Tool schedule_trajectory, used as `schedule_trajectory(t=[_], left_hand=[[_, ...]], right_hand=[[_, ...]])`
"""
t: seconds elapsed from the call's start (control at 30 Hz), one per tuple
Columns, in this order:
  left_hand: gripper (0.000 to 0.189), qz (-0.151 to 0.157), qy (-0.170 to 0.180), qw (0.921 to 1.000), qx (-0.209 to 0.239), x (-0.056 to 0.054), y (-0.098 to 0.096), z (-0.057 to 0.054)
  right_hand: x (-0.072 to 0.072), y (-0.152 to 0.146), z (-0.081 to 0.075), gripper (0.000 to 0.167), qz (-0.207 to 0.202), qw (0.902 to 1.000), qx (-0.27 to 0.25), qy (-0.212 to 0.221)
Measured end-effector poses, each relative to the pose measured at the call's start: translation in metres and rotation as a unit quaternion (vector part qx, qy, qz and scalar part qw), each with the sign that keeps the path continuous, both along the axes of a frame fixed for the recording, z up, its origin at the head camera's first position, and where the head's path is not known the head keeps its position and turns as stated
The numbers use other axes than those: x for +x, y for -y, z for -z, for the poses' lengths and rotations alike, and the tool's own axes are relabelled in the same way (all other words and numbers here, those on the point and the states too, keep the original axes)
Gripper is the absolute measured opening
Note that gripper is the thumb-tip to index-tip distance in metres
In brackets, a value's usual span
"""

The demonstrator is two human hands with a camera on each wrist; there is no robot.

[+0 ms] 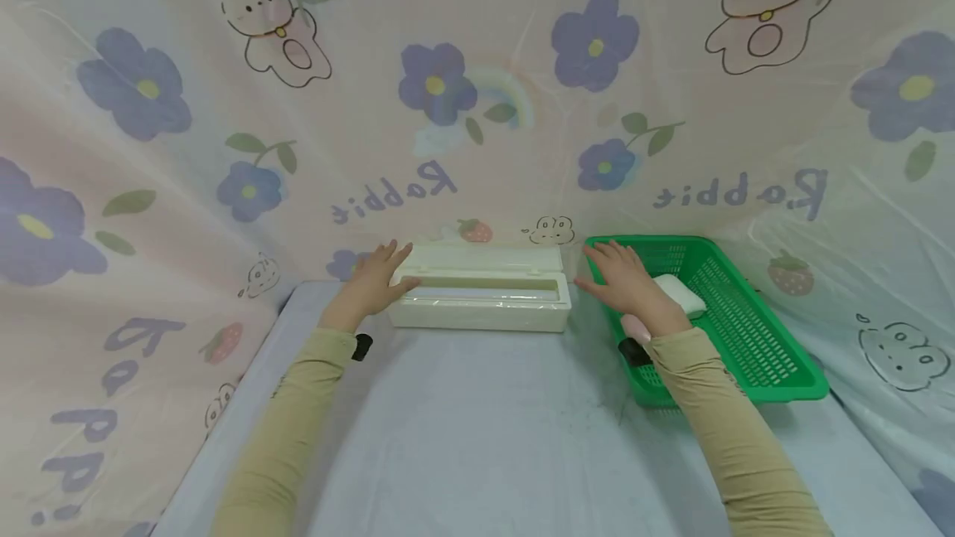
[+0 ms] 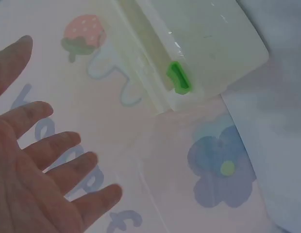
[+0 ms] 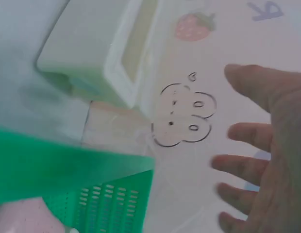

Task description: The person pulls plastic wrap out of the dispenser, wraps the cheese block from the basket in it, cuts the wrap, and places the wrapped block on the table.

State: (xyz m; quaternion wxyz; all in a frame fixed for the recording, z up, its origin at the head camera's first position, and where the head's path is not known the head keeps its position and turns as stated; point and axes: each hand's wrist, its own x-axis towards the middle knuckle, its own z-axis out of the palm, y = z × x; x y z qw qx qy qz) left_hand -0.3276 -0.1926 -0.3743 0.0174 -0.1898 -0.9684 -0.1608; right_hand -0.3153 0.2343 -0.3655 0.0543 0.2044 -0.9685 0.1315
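A long white box (image 1: 481, 317), resembling a cling film dispenser, stands at the back of the table with its lid (image 1: 477, 258) raised. A pale roll (image 1: 485, 293) lies in its opening. At the box's left end my left hand (image 1: 373, 280) is spread, holding nothing. Beyond the box's right end, over the near side of a green basket (image 1: 761, 297), my right hand (image 1: 627, 280) is spread too and holds nothing. In the left wrist view a small green piece (image 2: 178, 77) sits at the end of the box. Whether either hand touches anything cannot be told.
A white block-like item (image 1: 681, 295) and a pink item (image 1: 636, 328), partly hidden by the right wrist, lie in the basket. A patterned sheet (image 1: 515, 147) hangs behind the table (image 1: 477, 429) and at both sides.
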Motion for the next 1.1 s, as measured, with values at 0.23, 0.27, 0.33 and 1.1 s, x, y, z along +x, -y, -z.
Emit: schedule_trajectory(t=[0.23, 0.27, 0.33, 1.1], left_hand=[[0.073, 0.009, 0.052, 0.985, 0.164, 0.005, 0.021, -0.002], [0.072, 0.011, 0.053, 0.9816, 0.183, 0.005, 0.024, -0.002], [0.069, 0.009, 0.063, 0.9741, 0.217, 0.008, 0.03, -0.002], [0.061, -0.057, 0.222, 0.8773, 0.422, 0.019, 0.042, 0.053]], right_hand=[[0.005, 0.006, -0.008, 0.059, 0.026, 0.9863, -0.15, 0.064], [0.006, 0.007, -0.009, 0.059, 0.031, 0.981, -0.175, 0.078], [0.009, 0.009, -0.011, 0.057, 0.039, 0.964, -0.239, 0.11], [0.045, 0.072, 0.055, 0.045, 0.083, 0.767, -0.574, 0.273]])
